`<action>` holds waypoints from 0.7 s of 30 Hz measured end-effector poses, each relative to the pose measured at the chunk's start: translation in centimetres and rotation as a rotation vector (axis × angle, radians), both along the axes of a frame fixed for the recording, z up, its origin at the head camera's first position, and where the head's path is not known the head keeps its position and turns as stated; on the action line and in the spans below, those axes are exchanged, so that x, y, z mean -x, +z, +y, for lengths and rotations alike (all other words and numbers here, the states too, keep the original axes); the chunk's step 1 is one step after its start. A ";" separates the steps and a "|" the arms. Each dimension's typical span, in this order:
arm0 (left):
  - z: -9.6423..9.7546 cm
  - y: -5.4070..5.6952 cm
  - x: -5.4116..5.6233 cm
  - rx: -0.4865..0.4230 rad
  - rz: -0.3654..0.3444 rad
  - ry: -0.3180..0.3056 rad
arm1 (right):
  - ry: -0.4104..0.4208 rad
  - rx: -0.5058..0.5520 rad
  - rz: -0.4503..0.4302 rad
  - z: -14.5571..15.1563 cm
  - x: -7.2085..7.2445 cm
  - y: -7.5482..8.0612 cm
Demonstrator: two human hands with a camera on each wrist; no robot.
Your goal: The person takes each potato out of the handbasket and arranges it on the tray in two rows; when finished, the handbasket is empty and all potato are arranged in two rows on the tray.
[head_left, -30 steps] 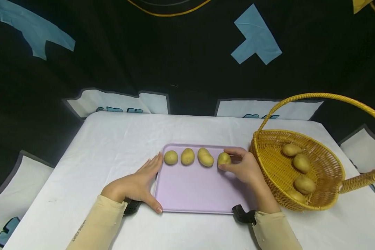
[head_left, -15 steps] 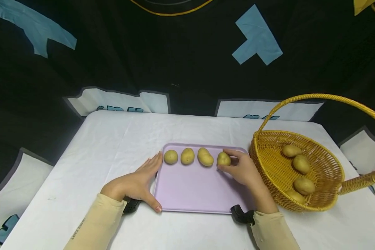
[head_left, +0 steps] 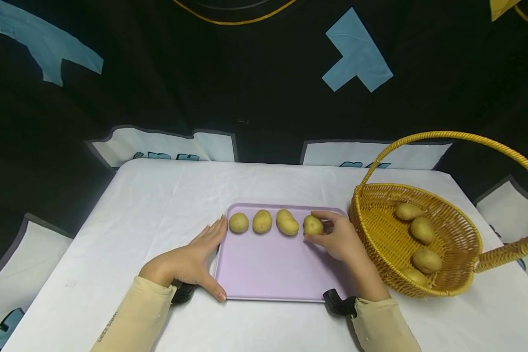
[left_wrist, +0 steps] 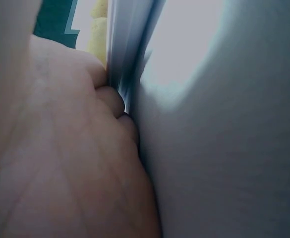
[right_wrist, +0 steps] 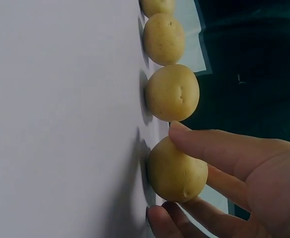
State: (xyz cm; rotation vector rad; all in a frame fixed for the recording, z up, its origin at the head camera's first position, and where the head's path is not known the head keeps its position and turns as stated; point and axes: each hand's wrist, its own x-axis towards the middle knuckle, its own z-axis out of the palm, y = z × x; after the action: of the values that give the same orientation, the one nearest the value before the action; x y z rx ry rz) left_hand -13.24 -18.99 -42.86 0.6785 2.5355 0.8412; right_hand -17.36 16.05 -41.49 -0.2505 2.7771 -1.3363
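My right hand (head_left: 338, 239) holds a potato (head_left: 313, 226) between thumb and fingers at the far right of the lilac tray (head_left: 268, 274). In the right wrist view the thumb lies on one side of that potato (right_wrist: 177, 168) and the fingers curl round the other. To its left, three more potatoes stand in a row along the far rim: a bean-shaped potato (head_left: 287, 222), an oval potato (head_left: 262, 221) and a round potato (head_left: 238, 223). My left hand (head_left: 189, 261) touches the tray's left edge with its fingers and thumb spread. In the left wrist view the palm hides most of the tray.
A yellow wicker basket (head_left: 378, 237) with a tall arched handle (head_left: 449, 134) stands right of the tray, close to my right forearm. Several potatoes (head_left: 427, 260) lie in it. White cloth (head_left: 158, 205) covers the table, with a dark curtain (head_left: 202, 83) behind.
The potato in my right hand has turned and come down slightly at the same spot in the row. My left hand stays at the tray's edge. The head view shifts a little.
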 end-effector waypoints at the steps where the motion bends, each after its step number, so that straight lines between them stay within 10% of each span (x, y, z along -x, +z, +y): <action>1: 0.0 0.0 0.0 0.001 0.002 -0.003 | 0.003 0.001 0.002 0.0 0.0 0.0; 21: 0.1 0.2 0.0 -0.020 -0.004 0.000 | 0.000 -0.036 -0.039 0.3 -0.1 0.8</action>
State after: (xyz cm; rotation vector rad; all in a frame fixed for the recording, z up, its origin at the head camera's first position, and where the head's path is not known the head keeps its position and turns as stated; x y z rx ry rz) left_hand -13.20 -18.94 -42.65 0.6824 2.5267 0.8679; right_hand -17.26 16.32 -40.72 -0.2195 2.7659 -1.2761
